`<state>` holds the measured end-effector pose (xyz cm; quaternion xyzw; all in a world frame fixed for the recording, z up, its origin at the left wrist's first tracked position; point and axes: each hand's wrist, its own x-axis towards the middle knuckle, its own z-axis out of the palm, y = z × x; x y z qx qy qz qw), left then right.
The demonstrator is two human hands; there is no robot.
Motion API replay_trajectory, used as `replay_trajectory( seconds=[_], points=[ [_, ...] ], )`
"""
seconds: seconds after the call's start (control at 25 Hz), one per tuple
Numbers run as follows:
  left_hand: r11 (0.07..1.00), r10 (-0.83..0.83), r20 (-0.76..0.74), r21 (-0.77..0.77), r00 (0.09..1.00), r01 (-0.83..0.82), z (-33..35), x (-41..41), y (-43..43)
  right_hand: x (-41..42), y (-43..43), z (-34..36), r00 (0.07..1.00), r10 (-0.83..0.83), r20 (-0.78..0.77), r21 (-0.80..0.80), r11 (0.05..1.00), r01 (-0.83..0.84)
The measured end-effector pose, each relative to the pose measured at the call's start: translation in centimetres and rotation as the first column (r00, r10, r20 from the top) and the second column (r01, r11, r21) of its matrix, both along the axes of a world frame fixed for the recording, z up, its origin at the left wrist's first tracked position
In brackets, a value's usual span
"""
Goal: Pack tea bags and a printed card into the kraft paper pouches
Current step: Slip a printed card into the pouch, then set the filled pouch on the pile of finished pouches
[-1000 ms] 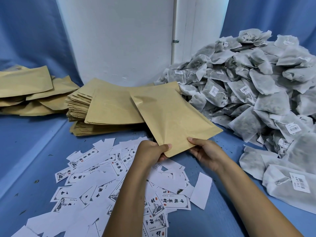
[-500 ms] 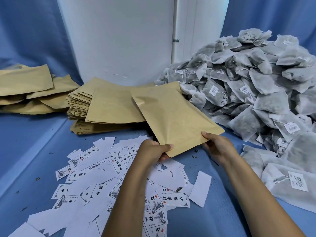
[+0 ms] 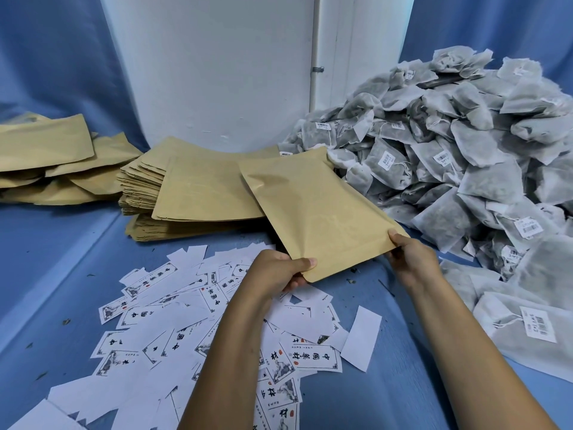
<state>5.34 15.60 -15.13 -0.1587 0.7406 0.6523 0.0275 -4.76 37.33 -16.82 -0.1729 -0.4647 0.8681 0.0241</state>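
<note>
In the head view, a flat kraft pouch (image 3: 313,212) is held slanting across the centre of the frame, above the blue table (image 3: 62,259). The left hand (image 3: 279,270) pinches its near corner, thumb on top, and the right hand (image 3: 409,256) grips the right end of the same near edge, probably so the mouth can be spread open for filling. Supplies lie within reach: the pouch stack (image 3: 192,193) sits at centre left behind it, printed cards (image 3: 173,330) are scattered at lower centre under the forearms, and tea bags (image 3: 465,144) are heaped at the right. More pouches (image 3: 46,156), possibly filled, rest at the far left.
</note>
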Motion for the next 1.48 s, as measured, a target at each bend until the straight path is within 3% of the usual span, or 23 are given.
replay_trajectory(
  seconds=[0.2,0.32,0.44,0.6,0.76,0.88,1.08,1.2,1.32,1.36,1.4,1.44,1.48],
  points=[
    [1.0,-0.01,0.017,-0.014,1.0,0.01,0.0,0.0,-0.8,0.0,0.5,0.1,0.997,-0.071,-0.006,-0.098,0.993,0.07],
    [0.994,-0.027,0.024,0.108,0.999,0.024,-0.1,-0.3,-0.5,0.7,-0.4,0.0,1.0,0.005,-0.025,-0.141,0.99,-0.008],
    [0.975,0.019,-0.008,0.222,1.0,-0.017,-0.2,-0.4,1.4,2.3,-3.3,-0.6,0.973,0.229,-0.012,-0.077,0.97,-0.23],
    [0.958,0.006,-0.042,0.287,0.999,0.006,1.1,0.2,1.8,4.0,-5.1,0.8,0.994,0.112,0.005,0.054,0.992,-0.112],
    [0.948,-0.046,-0.089,0.309,0.995,0.071,4.3,2.3,-2.3,5.5,-7.8,4.1,0.972,0.154,-0.178,0.156,0.98,-0.127],
    [0.954,0.021,-0.123,0.3,0.992,0.017,5.8,4.7,-7.6,7.6,-13.1,5.8,0.946,0.235,-0.222,0.122,0.97,-0.212],
    [0.957,0.084,-0.117,0.285,0.99,-0.048,6.3,8.2,-16.6,9.7,-22.6,6.0,0.933,0.326,-0.151,0.108,0.944,-0.312],
    [0.943,0.166,-0.122,0.31,0.978,-0.122,7.5,7.9,-22.2,9.1,-28.9,7.7,0.895,0.389,-0.218,0.039,0.92,-0.39],
    [0.804,0.452,-0.211,0.518,0.867,-0.293,11.0,4.7,-28.3,7.6,-35.2,11.7,0.78,0.522,-0.346,-0.084,0.81,-0.58],
    [0.741,0.535,-0.225,0.589,0.814,-0.323,12.1,3.7,-30.0,6.6,-36.4,12.4,0.698,0.609,-0.377,0.037,0.763,-0.645],
    [0.722,0.577,-0.241,0.596,0.78,-0.35,12.8,2.9,-31.5,5.4,-37.0,13.0,0.617,0.702,-0.357,0.294,0.711,-0.639],
    [0.737,0.594,-0.254,0.551,0.763,-0.391,12.9,2.2,-32.5,3.9,-37.1,13.0,0.559,0.784,-0.27,0.619,0.586,-0.523],
    [0.766,0.593,-0.263,0.476,0.761,-0.433,12.5,1.8,-33.0,2.3,-36.5,12.5,0.544,0.829,-0.131,0.881,0.349,-0.319]
  ],
)
